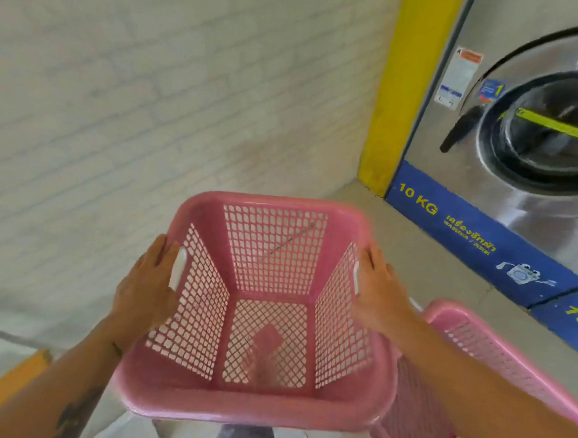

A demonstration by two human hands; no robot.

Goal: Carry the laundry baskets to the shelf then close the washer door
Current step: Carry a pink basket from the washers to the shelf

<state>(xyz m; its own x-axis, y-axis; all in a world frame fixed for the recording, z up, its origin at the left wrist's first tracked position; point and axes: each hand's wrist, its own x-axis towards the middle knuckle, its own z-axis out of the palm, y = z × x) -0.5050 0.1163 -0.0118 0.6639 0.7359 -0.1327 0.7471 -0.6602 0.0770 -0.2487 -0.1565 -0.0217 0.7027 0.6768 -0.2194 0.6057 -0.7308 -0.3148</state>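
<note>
An empty pink mesh laundry basket (262, 403) is held up in front of me, its opening facing the camera. My left hand (148, 288) grips its left rim by the white handle slot, and my right hand (381, 292) grips the right rim. A second pink basket (470, 338) sits lower at the right, partly behind my right arm. At the upper right is a steel washer (474, 105); its round glass door (549, 140) has a black handle (458, 131) and looks shut or nearly shut. No shelf is in view.
A white brick wall (136, 91) fills the left and centre. A yellow post (407, 90) stands beside the washer, whose blue base strip (456, 225) reads 10 KG. Grey floor (430, 261) lies between basket and washer. A yellow-orange edge (3, 387) shows at the lower left.
</note>
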